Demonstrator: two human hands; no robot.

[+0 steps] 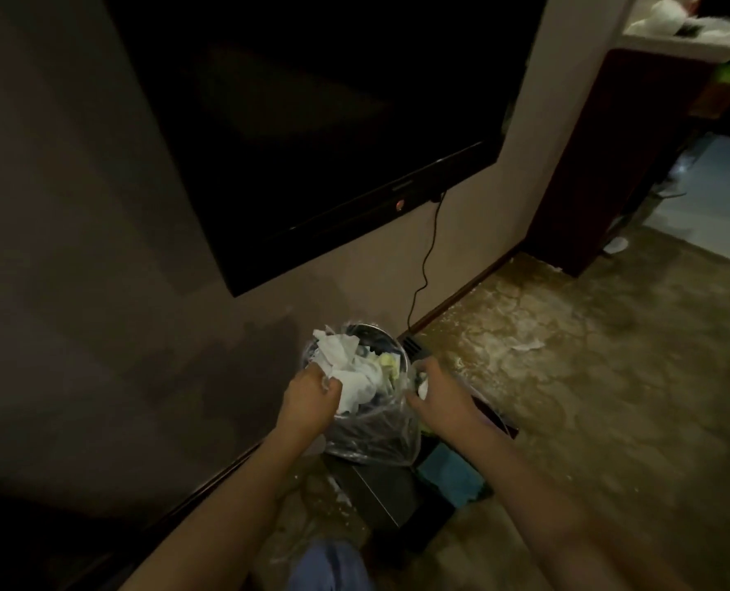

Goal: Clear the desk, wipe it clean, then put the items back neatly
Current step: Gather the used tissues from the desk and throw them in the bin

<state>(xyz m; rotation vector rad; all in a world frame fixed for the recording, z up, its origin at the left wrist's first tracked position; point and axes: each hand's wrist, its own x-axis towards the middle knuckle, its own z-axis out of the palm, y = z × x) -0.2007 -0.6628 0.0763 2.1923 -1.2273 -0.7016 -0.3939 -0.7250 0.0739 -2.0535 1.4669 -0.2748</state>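
A clear plastic trash bag [372,437] full of crumpled white tissues [350,368] and other waste hangs over the floor by the wall. My left hand [310,398] grips the bag's left rim with curled fingers. My right hand [433,390] pinches the bag's right rim together with a small white scrap. A round metal bin rim [380,334] shows behind the top of the bag. The room is dim.
A large dark TV [312,121] hangs on the wall above, its cable [427,258] running down to the floor. A dark box [380,484] and a blue item [453,471] lie under the bag. A dark cabinet [602,164] stands at the right. The floor [589,377] is worn and stained.
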